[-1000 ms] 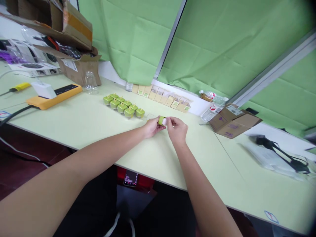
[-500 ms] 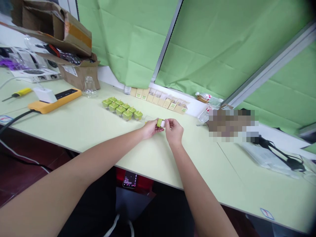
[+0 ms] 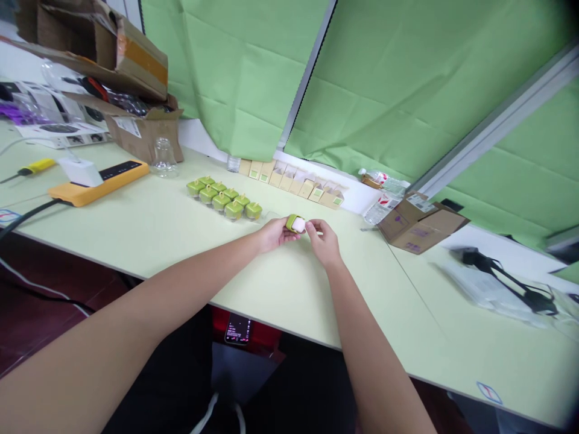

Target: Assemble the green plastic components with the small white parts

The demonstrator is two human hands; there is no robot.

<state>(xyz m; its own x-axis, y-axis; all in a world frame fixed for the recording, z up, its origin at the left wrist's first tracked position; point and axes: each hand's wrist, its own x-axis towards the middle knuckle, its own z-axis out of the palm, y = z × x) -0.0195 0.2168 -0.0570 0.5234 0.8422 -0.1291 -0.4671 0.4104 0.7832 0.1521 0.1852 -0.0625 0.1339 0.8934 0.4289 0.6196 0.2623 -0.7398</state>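
Observation:
My left hand (image 3: 272, 235) is closed around a small green lid-like cap (image 3: 292, 222), with its open side turned toward me. A pinkish-white rounded block (image 3: 298, 225) sits inside the cap. Close by on the right, my right hand (image 3: 324, 240) has its thumb and fingers pinched together at the block's edge. Whether anything is between those fingertips is hidden. Beyond my left forearm, several small clear containers with green lids (image 3: 221, 201) stand grouped on the pale table (image 3: 280, 283). A faint clear piece (image 3: 271, 215) lies just behind my left hand.
Small cardboard boxes (image 3: 289, 179) line the back wall. At left are an orange power strip (image 3: 97, 184), a clear jar (image 3: 163, 158), a yellow-handled screwdriver (image 3: 41, 166) and stacked cartons (image 3: 145, 129). Plastic bottles (image 3: 382, 205) and a cardboard box (image 3: 418, 223) stand at right.
My right hand has drawn slightly right and away from the cap. The cap has tilted toward me, so more of the white block shows.

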